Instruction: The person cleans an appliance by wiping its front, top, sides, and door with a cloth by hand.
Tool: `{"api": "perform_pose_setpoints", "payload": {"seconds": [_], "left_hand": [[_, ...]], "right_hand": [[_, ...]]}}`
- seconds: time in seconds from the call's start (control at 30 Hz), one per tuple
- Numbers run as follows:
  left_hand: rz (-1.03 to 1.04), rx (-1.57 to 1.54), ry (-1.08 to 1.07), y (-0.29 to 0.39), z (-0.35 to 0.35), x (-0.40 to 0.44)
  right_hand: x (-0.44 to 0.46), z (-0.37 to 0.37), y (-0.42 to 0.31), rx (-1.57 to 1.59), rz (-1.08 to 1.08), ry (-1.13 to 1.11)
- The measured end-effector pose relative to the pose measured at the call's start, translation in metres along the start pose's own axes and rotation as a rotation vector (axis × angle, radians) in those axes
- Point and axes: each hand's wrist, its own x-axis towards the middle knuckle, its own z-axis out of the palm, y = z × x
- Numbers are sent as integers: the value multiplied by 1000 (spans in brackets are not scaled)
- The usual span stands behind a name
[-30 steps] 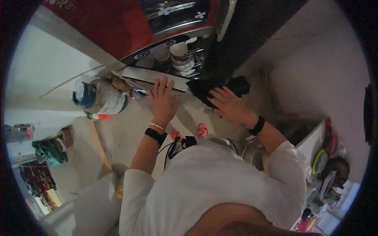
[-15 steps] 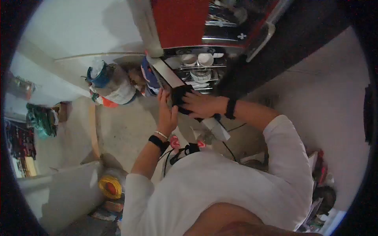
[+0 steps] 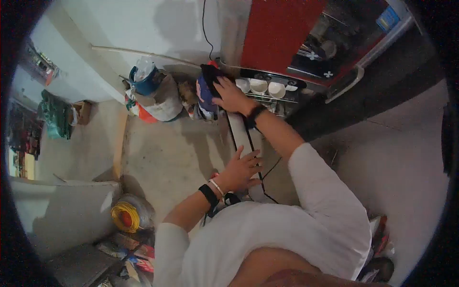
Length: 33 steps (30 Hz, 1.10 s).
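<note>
My right hand (image 3: 232,95) reaches forward, its fingers over a bunched black cloth (image 3: 210,75) at the far end of a long, narrow white panel with black edges (image 3: 237,131). Just beyond the cloth stands a blue-purple bag (image 3: 205,101) with printed markings. My left hand (image 3: 240,170) is spread open over the near part of the panel, close to my body. Whether its fingertips touch the surface I cannot tell. Both wrists wear black bands.
A red cabinet (image 3: 282,36) with a glass door and a rack of white bowls (image 3: 258,86) stands ahead. Left of the bag are a stuffed sack (image 3: 165,103) and a blue bucket (image 3: 145,83). A yellow coil (image 3: 125,216) lies lower left. A dark cable (image 3: 271,196) crosses the floor.
My right hand has moved the black cloth forward, away from me, to the panel's far end. My left hand has drawn back towards my body with fingers spread. The view has shifted.
</note>
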Motion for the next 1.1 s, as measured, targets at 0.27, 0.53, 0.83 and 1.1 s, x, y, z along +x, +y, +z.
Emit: {"api": "perform_pose_setpoints", "payload": {"seconds": [0.27, 0.53, 0.83, 1.1], "left_hand": [[69, -50, 47, -7, -1, -7], [-8, -113, 26, 1, -2, -2], [14, -100, 68, -1, -3, -4], [9, -128, 64, 1, -3, -3]], "right_hand": [[-36, 17, -4, -30, -70, -45], [26, 13, 18, 23, 21, -55], [-65, 17, -16, 117, 8, 54], [-34, 9, 0, 102, -79, -108]]}}
